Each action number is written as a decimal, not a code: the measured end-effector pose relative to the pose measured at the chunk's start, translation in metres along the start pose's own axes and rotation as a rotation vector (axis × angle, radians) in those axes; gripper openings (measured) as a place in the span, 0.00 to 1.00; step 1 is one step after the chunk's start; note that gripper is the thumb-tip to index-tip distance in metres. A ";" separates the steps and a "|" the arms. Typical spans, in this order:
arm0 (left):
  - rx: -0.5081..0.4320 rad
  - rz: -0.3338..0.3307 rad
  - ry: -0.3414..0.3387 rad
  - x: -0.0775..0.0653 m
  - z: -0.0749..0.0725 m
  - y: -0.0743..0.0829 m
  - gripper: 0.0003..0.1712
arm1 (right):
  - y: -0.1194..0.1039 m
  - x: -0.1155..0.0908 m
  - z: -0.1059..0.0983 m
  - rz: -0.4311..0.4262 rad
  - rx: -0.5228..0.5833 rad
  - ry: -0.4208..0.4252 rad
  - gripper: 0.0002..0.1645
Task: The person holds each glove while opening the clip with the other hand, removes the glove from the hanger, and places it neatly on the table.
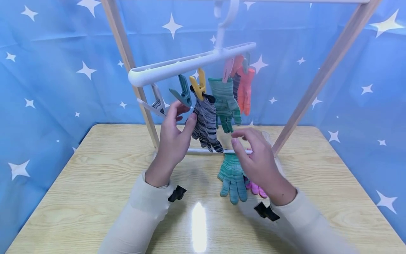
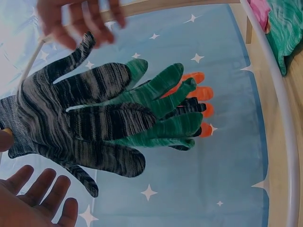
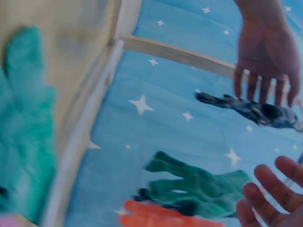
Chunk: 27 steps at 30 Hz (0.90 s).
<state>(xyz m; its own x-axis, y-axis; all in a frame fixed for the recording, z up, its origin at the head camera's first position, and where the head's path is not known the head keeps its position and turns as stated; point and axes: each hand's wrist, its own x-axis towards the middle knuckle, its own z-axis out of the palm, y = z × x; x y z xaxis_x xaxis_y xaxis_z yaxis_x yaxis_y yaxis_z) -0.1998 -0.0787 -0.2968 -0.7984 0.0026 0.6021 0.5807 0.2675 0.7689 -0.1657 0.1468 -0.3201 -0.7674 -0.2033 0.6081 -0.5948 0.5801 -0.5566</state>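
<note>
Nearest us on the table (image 1: 104, 197) lie a teal glove (image 1: 233, 181) and a pink glove (image 1: 258, 190). Above them our right hand (image 1: 258, 160) holds nothing, fingers loosely bent. Our left hand (image 1: 175, 139), fingers relaxed, is beside the striped glove (image 1: 205, 121), contact unclear, which hangs from a yellow clip (image 1: 199, 85) on the white hanger (image 1: 177, 67). Farther along hang a green glove (image 1: 223, 97) and an orange glove (image 1: 246, 90), before a starry blue backdrop (image 1: 349, 116).
</note>
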 end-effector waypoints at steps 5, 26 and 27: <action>0.002 -0.008 -0.005 -0.001 0.001 -0.001 0.21 | -0.014 0.029 -0.014 -0.069 0.000 0.023 0.15; -0.062 -0.004 -0.057 -0.002 0.006 -0.002 0.28 | -0.064 0.113 -0.028 0.010 0.061 -0.061 0.22; -0.061 -0.004 -0.058 -0.001 0.007 -0.002 0.28 | -0.065 0.115 -0.027 0.019 0.062 -0.071 0.22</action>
<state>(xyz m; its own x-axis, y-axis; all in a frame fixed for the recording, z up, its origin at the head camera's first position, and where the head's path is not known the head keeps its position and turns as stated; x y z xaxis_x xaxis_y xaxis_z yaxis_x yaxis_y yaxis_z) -0.2007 -0.0729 -0.3005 -0.8079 0.0575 0.5866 0.5843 0.2087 0.7842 -0.2084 0.1072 -0.1982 -0.7922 -0.2497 0.5568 -0.5922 0.5347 -0.6028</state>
